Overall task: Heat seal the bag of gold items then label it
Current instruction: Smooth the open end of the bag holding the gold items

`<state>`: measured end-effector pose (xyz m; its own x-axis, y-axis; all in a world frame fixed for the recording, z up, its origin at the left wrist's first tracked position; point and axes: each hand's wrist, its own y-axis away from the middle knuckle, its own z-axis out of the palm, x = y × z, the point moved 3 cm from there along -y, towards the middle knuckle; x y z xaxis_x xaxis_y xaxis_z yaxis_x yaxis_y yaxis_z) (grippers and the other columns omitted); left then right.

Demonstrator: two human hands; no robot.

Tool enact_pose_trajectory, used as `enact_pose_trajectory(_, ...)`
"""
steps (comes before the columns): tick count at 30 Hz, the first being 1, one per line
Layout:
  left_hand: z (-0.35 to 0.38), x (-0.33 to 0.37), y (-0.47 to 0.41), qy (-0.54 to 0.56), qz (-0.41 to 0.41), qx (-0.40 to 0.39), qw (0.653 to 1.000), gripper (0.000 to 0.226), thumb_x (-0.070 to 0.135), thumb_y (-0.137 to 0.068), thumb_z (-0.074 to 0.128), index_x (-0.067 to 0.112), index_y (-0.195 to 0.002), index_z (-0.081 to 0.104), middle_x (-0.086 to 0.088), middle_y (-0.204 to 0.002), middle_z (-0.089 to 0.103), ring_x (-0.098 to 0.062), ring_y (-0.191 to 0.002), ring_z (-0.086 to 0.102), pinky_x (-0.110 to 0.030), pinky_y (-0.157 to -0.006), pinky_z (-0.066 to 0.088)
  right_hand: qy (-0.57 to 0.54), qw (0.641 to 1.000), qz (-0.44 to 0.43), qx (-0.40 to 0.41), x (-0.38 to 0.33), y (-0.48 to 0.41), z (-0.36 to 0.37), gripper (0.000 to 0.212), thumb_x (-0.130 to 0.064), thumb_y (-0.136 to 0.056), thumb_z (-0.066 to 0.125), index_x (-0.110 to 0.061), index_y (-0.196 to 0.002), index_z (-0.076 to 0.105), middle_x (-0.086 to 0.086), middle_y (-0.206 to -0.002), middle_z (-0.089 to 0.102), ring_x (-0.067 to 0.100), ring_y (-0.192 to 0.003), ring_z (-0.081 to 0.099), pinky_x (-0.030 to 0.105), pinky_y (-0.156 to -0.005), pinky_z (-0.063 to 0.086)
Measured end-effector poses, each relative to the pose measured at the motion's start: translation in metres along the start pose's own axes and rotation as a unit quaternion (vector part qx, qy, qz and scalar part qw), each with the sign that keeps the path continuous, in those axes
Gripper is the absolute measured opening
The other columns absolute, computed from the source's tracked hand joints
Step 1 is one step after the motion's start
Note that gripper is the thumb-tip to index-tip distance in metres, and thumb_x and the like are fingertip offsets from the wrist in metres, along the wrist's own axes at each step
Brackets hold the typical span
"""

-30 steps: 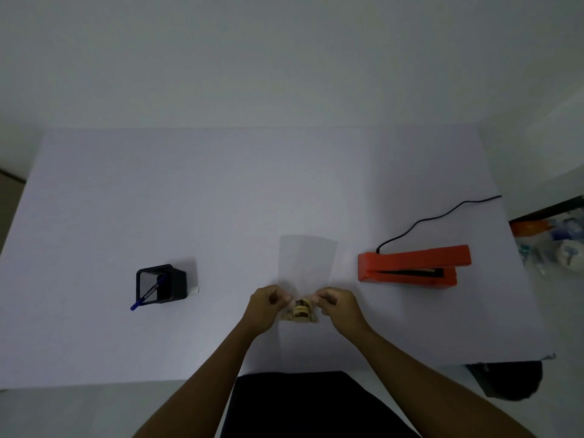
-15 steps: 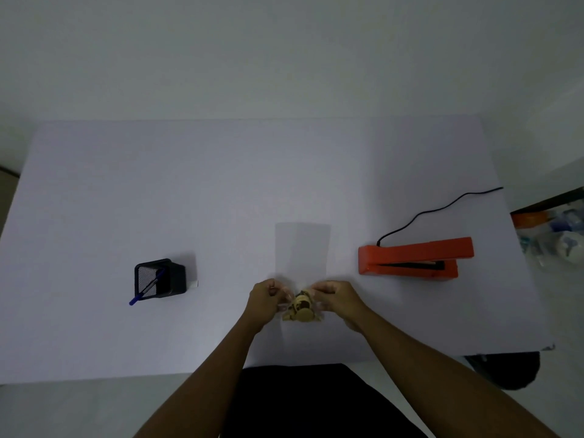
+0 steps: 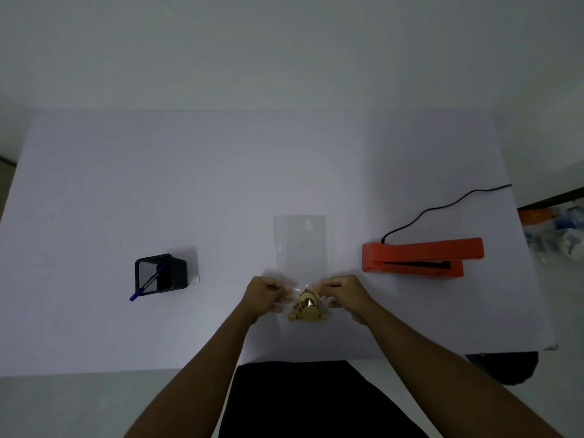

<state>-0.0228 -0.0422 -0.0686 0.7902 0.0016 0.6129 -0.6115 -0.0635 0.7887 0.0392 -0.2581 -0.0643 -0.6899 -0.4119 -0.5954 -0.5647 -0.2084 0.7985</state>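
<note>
Pinching the clear glossy bag (image 3: 300,245) with curled fingers (image 3: 279,289), your left hand (image 3: 264,294) and right hand (image 3: 346,294) flank it | gold items (image 3: 306,309), seemingly rounded metal, bunch at its near end | boxy orange sealer (image 3: 420,257) sits rightward, apart.

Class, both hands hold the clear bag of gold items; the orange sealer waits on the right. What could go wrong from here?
1. The left hand and right hand pinch the clear plastic bag beside the small gold metal items; if it tips, they could slide into the long empty end and foul the seal.
2. The black cord of the orange heat sealer trails across the white table; a reaching arm might snag it.
</note>
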Motion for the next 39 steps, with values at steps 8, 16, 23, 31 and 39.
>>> enact_pose_trajectory(8,-0.005,-0.009,-0.006,-0.123,-0.048,0.074,0.988,0.022,0.029,-0.076,0.082,0.007,-0.072,0.077,-0.007,-0.065,0.073,-0.015,-0.057,0.066,-0.024,-0.047,0.051,0.083,0.995,0.034,0.046,0.010,-0.006,0.011,0.012,-0.011,-0.080,0.077,0.001,-0.077,0.077,0.019,-0.071,0.072,0.021,-0.062,0.067,0.027,-0.054,0.052)
enact_pose_trajectory(16,-0.002,-0.013,-0.002,-0.154,-0.087,0.124,0.976,0.023,0.034,-0.068,0.086,0.014,-0.061,0.076,0.000,-0.062,0.073,-0.012,-0.059,0.068,-0.020,-0.053,0.047,0.069,0.989,0.117,0.058,0.016,-0.006,0.024,0.015,-0.010,-0.074,0.079,0.004,-0.075,0.074,0.019,-0.066,0.071,0.027,-0.055,0.069,0.030,-0.053,0.056)
enact_pose_trajectory(23,0.000,-0.011,-0.002,-0.174,-0.108,0.143,0.968,0.026,0.031,-0.063,0.087,0.010,-0.058,0.074,-0.004,-0.061,0.071,-0.015,-0.057,0.065,-0.023,-0.054,0.050,0.073,0.981,0.171,0.045,0.017,-0.007,0.025,0.021,-0.012,-0.077,0.080,0.002,-0.067,0.067,0.019,-0.062,0.066,0.025,-0.049,0.064,0.028,-0.047,0.053)
enact_pose_trajectory(31,-0.002,-0.006,0.003,-0.190,-0.116,0.170,0.960,0.035,0.039,-0.059,0.090,0.010,-0.055,0.069,-0.001,-0.055,0.065,-0.013,-0.050,0.059,-0.020,-0.048,0.043,0.129,0.975,0.162,0.079,0.027,-0.006,0.007,0.040,-0.033,-0.070,0.088,-0.003,-0.062,0.063,0.013,-0.052,0.062,0.026,-0.046,0.062,0.031,-0.047,0.052)
enact_pose_trajectory(39,-0.003,-0.008,0.007,-0.194,-0.111,0.189,0.956,0.042,0.045,-0.057,0.090,0.012,-0.051,0.064,0.002,-0.052,0.063,-0.013,-0.051,0.059,-0.021,-0.049,0.041,0.233,0.968,0.078,0.059,0.025,-0.010,0.002,0.046,-0.039,-0.073,0.083,-0.001,-0.053,0.066,0.010,-0.043,0.063,0.018,-0.037,0.061,0.030,-0.045,0.056)
